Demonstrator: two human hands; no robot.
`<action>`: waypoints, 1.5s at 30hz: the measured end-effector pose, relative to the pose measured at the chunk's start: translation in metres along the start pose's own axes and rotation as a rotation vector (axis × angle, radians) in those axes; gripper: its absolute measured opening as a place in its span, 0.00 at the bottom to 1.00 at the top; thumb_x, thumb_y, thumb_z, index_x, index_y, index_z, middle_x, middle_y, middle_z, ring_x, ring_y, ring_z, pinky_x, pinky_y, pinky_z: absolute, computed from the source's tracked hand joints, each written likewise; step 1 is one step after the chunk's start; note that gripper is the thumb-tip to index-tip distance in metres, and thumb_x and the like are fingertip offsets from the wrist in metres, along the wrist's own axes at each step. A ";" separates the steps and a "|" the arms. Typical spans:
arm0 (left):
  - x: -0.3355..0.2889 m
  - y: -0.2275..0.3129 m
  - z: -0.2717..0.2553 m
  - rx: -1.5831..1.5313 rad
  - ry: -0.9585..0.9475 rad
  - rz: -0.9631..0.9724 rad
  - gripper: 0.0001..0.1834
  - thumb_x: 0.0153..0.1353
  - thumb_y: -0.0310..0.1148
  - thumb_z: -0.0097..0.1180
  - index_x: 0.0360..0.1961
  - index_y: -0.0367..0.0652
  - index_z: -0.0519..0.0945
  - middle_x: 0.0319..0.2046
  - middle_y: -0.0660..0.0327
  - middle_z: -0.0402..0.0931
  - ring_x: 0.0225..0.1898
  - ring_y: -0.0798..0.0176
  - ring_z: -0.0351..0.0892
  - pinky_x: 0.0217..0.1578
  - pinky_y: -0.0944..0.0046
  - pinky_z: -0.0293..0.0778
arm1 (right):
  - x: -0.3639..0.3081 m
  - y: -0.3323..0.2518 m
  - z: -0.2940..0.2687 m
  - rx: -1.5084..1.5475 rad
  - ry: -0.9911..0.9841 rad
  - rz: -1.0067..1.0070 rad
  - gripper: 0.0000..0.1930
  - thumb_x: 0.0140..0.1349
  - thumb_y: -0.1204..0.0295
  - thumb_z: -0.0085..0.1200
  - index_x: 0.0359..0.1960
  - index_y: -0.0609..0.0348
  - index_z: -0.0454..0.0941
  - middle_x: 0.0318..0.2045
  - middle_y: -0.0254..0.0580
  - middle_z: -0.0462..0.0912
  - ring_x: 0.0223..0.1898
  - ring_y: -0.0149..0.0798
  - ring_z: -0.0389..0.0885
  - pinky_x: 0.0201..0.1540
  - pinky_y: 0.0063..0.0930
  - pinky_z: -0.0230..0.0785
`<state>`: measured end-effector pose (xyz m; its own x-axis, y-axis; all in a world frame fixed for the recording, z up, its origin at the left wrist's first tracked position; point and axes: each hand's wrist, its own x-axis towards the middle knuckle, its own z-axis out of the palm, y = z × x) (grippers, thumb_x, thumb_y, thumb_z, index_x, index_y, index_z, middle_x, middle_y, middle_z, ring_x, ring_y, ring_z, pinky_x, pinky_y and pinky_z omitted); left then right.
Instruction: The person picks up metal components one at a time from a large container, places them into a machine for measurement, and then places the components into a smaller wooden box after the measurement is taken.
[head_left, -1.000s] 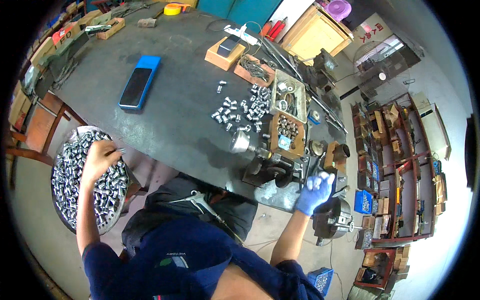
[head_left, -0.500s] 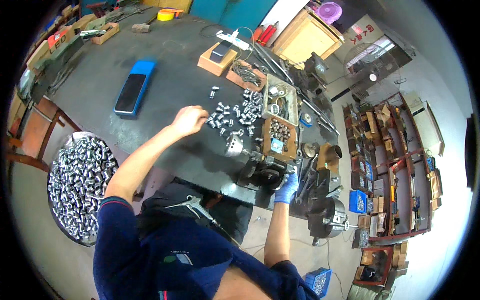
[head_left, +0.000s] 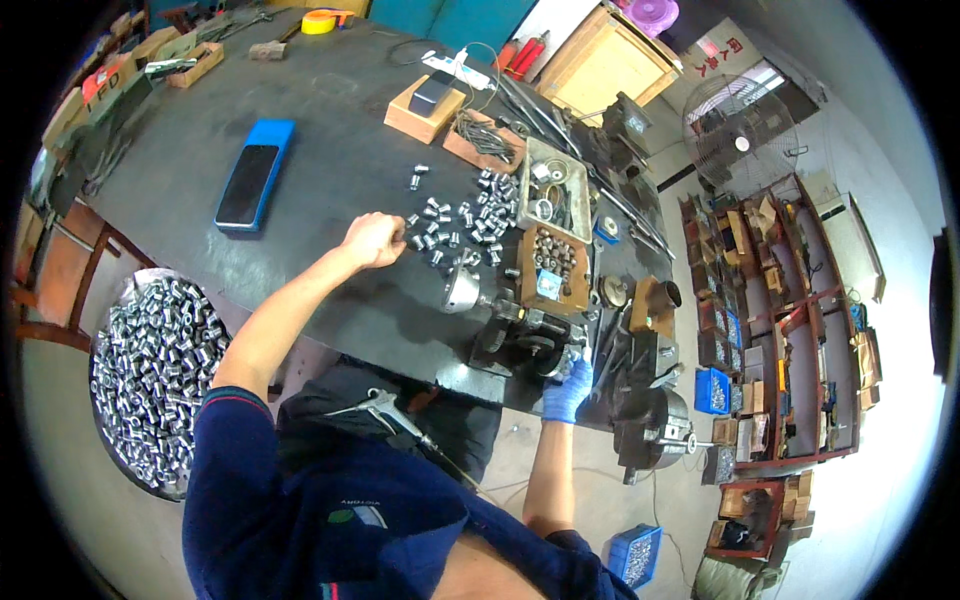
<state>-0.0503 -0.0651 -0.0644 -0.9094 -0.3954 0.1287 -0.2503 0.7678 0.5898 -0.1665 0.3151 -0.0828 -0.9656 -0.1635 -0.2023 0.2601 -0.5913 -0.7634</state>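
My left hand (head_left: 374, 241) is bare and closed, its fingers curled at the left edge of a loose group of small shiny metal fittings (head_left: 487, 222). Whatever it pinches, if anything, is hidden. My right hand (head_left: 567, 392), in a blue glove, is at the right end of a dark bench fixture (head_left: 530, 340) at the table's front edge. Its fingertips close around something silvery there that I cannot make out. A silver perforated round chuck (head_left: 462, 290) sticks out of the fixture's left side, nearest to my left forearm.
A wooden box of brownish fittings (head_left: 555, 275) and a tray of rings (head_left: 556, 190) stand behind the fixture. A blue-cased device (head_left: 252, 180) lies left. A large basin of fittings (head_left: 155, 380) stands at lower left, an air blow gun (head_left: 380, 405) near my lap, a vise (head_left: 650, 435) at right.
The whole view has shifted slightly. My right hand has slid a little toward me along the fixture's end. My left hand remains beside the fittings, its fingers more curled in.
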 end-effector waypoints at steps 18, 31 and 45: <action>-0.068 0.077 -0.030 -1.244 -0.160 0.153 0.08 0.51 0.18 0.54 0.35 0.29 0.75 0.27 0.56 0.76 0.29 0.66 0.78 0.32 0.70 0.73 | -0.015 -0.019 0.001 -0.007 0.029 0.026 0.20 0.62 0.54 0.44 0.19 0.56 0.70 0.07 0.26 0.61 0.06 0.23 0.55 0.07 0.16 0.48; -0.067 0.078 -0.030 -0.975 -0.059 0.256 0.12 0.47 0.18 0.58 0.36 0.33 0.77 0.28 0.60 0.77 0.32 0.70 0.76 0.37 0.69 0.73 | 0.043 -0.079 0.067 0.178 -0.387 0.096 0.22 0.61 0.53 0.45 0.20 0.58 0.72 0.06 0.26 0.58 0.06 0.22 0.50 0.07 0.15 0.44; -0.063 0.073 -0.026 -1.203 -0.166 0.139 0.09 0.49 0.19 0.58 0.34 0.29 0.76 0.26 0.56 0.77 0.26 0.67 0.78 0.29 0.69 0.74 | 0.040 0.001 0.020 -0.177 -0.140 0.030 0.19 0.59 0.58 0.49 0.42 0.62 0.74 0.35 0.40 0.79 0.36 0.37 0.77 0.41 0.32 0.71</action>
<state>-0.0028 0.0023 -0.0089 -0.9574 -0.2103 0.1981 0.2391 -0.1921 0.9518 -0.2044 0.2921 -0.0794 -0.9440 -0.2946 -0.1488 0.2720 -0.4390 -0.8563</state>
